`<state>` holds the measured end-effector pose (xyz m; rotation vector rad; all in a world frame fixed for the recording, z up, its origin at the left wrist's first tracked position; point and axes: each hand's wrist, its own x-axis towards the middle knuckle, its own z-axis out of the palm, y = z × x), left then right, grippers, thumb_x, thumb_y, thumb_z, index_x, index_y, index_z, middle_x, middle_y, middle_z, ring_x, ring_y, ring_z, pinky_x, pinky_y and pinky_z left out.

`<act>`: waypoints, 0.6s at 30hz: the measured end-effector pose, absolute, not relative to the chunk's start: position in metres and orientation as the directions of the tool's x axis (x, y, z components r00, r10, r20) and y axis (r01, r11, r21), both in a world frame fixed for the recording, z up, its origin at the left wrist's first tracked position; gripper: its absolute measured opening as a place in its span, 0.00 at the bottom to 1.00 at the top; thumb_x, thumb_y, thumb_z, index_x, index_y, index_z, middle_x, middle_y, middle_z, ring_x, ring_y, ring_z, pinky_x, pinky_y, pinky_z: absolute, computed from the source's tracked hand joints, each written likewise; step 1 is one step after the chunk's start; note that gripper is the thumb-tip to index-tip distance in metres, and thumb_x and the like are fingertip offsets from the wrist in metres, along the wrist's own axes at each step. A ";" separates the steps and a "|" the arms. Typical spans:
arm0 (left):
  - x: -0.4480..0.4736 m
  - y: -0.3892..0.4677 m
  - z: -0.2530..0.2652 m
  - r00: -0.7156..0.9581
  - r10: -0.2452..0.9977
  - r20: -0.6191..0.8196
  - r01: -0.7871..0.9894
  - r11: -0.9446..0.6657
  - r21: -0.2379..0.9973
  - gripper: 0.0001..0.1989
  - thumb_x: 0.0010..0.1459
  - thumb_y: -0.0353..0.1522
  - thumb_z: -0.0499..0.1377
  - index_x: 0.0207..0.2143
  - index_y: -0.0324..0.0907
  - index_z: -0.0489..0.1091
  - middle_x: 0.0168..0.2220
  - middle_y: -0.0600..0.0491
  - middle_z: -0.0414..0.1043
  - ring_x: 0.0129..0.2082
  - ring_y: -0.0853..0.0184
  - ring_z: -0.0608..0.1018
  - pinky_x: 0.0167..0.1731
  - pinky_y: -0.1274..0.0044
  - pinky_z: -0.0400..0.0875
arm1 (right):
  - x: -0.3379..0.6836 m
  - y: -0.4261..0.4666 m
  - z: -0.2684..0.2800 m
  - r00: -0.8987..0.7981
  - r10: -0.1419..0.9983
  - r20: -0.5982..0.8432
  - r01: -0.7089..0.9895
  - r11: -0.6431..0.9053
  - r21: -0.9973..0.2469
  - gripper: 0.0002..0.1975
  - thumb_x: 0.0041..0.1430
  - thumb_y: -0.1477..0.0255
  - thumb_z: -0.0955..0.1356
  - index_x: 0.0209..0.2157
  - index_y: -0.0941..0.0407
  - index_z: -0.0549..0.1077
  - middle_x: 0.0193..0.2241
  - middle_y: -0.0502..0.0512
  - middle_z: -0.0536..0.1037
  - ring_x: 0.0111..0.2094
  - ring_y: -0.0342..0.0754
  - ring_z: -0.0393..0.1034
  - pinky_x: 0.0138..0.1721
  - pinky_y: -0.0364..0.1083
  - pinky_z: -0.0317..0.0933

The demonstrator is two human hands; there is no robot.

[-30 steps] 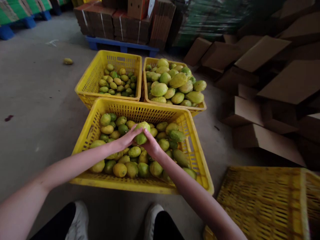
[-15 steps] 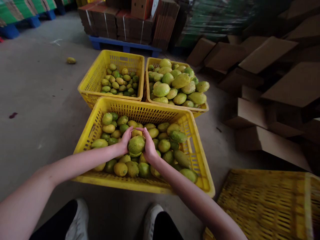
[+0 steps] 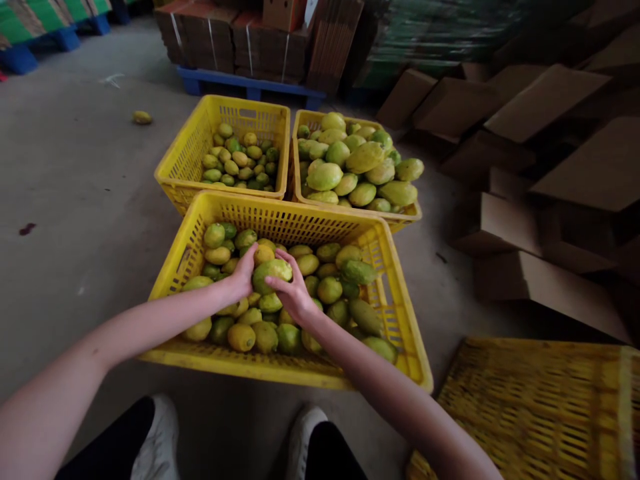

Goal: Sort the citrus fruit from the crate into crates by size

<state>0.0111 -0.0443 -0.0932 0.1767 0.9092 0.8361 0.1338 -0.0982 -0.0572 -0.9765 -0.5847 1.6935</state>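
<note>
A large green-yellow lemon point(image 3: 271, 272) is held between my two hands above the near yellow crate point(image 3: 285, 373). My right hand point(image 3: 296, 287) grips its right side, with the thumb laid over the near face. Against its left end rests my left hand point(image 3: 244, 273), fingers curved forward and partly hidden. Just beyond, between the fingertips, shows a smaller yellow lemon point(image 3: 264, 253); whether a hand touches it I cannot tell. Many green and yellow lemons point(image 3: 241, 338) lie loose below in the crate.
Behind stand a yellow crate point(image 3: 173, 157) of small lemons and another point(image 3: 295, 160) heaped with large ones. One lemon point(image 3: 142, 117) lies on the floor. Cardboard boxes point(image 3: 565, 293) are piled at right, above a yellow crate point(image 3: 530, 407). A blue pallet point(image 3: 250, 87) bears flattened cartons.
The large lemon has turned from end-on to lying sideways and risen slightly. My right thumb has come over its near side, and the hands have drawn a little apart.
</note>
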 end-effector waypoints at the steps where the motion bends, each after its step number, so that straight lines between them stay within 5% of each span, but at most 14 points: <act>1: 0.011 -0.043 -0.088 0.282 0.705 -0.650 -0.565 0.670 0.482 0.19 0.69 0.45 0.48 0.38 0.43 0.72 0.29 0.51 0.79 0.32 0.62 0.81 0.36 0.74 0.78 | 0.132 -0.099 -0.057 -0.120 0.946 -0.301 -0.507 -0.319 -0.801 0.35 0.31 0.79 0.80 0.46 0.48 0.75 0.43 0.46 0.80 0.41 0.47 0.75 0.44 0.45 0.70; 5: 0.012 -0.031 -0.061 0.110 0.707 -0.698 -0.681 0.566 0.465 0.14 0.66 0.38 0.50 0.37 0.41 0.72 0.24 0.52 0.75 0.26 0.63 0.79 0.32 0.73 0.78 | 0.133 -0.094 -0.056 -0.057 0.957 -0.285 -0.453 -0.279 -0.847 0.28 0.34 0.78 0.81 0.41 0.51 0.76 0.39 0.47 0.81 0.38 0.46 0.74 0.42 0.43 0.70; 9: 0.005 -0.016 -0.037 0.088 0.787 -0.610 -0.772 0.441 0.458 0.10 0.63 0.35 0.52 0.39 0.41 0.71 0.26 0.55 0.76 0.24 0.68 0.79 0.27 0.77 0.76 | 0.153 -0.076 -0.054 -0.070 0.881 -0.468 -0.643 -0.399 -0.654 0.14 0.48 0.66 0.76 0.36 0.53 0.74 0.33 0.51 0.82 0.32 0.48 0.76 0.31 0.45 0.71; 12: -0.003 -0.011 -0.028 0.157 0.816 -0.557 -0.760 0.460 0.460 0.12 0.62 0.37 0.54 0.34 0.39 0.72 0.27 0.52 0.77 0.24 0.68 0.79 0.23 0.78 0.74 | 0.172 -0.066 -0.051 -0.117 0.859 -0.499 -0.686 -0.433 -0.584 0.15 0.51 0.60 0.75 0.36 0.52 0.72 0.33 0.52 0.82 0.29 0.50 0.76 0.27 0.47 0.71; 15: -0.004 -0.010 -0.028 0.193 0.868 -0.457 -0.652 0.462 0.602 0.11 0.58 0.35 0.58 0.27 0.38 0.72 0.29 0.51 0.78 0.25 0.69 0.78 0.23 0.79 0.72 | 0.178 -0.067 -0.050 -0.127 0.885 -0.448 -0.609 -0.426 -0.669 0.23 0.43 0.60 0.78 0.39 0.51 0.71 0.32 0.49 0.81 0.28 0.50 0.75 0.28 0.50 0.72; 18: -0.002 -0.013 -0.031 0.253 0.918 -0.305 -0.503 0.394 0.770 0.12 0.52 0.39 0.63 0.24 0.38 0.74 0.26 0.52 0.76 0.24 0.70 0.76 0.24 0.79 0.72 | 0.172 -0.074 -0.051 -0.095 0.951 -0.293 -0.331 -0.308 -0.892 0.28 0.36 0.64 0.81 0.40 0.50 0.71 0.33 0.46 0.79 0.32 0.50 0.74 0.34 0.50 0.72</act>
